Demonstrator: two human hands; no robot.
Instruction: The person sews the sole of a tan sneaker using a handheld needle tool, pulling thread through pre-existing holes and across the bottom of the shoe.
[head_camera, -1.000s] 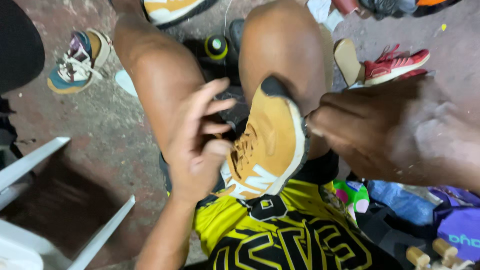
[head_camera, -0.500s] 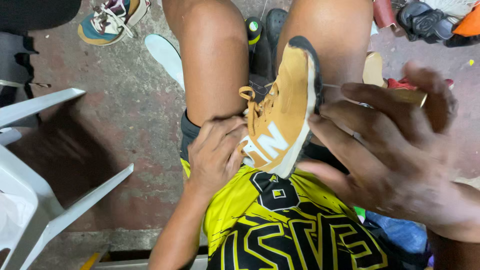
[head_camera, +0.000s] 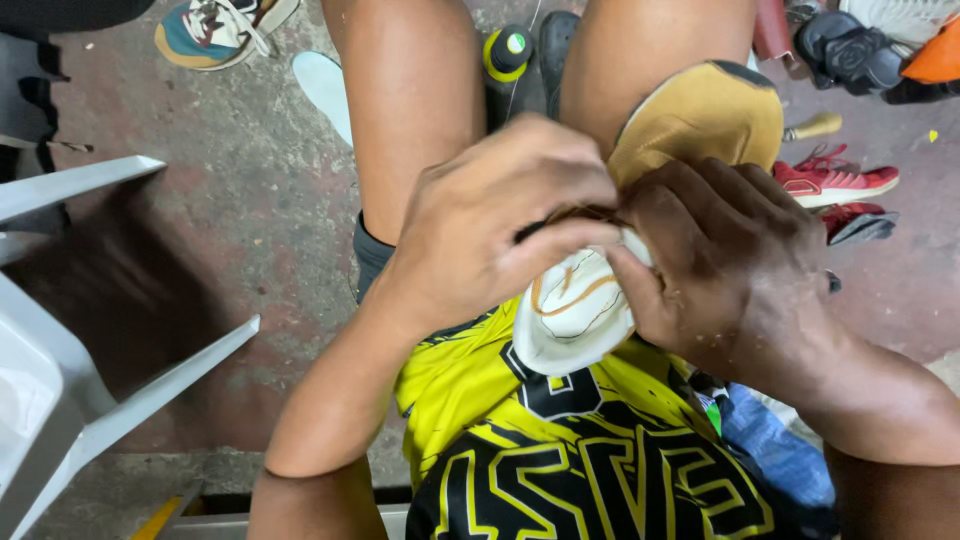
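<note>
Shoe: a tan sneaker (head_camera: 700, 115) with a white sole sits on the person's lap between the knees, toe pointing away, heel end near the yellow and black jersey (head_camera: 480, 400).
Left hand: the left hand (head_camera: 490, 215) is curled over the middle of the sneaker, fingers closed down on its upper and on the laces, which it mostly hides.
Right hand: the right hand (head_camera: 735, 270) wraps the sneaker's other side, thumb and fingers pressed against the white heel part, closed on the shoe.
Laces: a strand of tan lace (head_camera: 575, 295) loops loose over the white heel end, so to my eye the lacing is not finished; how many eyelets are threaded I cannot tell, the hands cover them.
Progress: the shoe is held firmly and the work is mid-way at best, by my judgement.
Floor: around the legs lie a teal and tan sneaker (head_camera: 215, 25), a white insole (head_camera: 325, 85), a yellow-capped bottle (head_camera: 507, 52) and a red sneaker (head_camera: 835, 180).
Side: a white plastic chair (head_camera: 70, 330) stands at the person's left.
</note>
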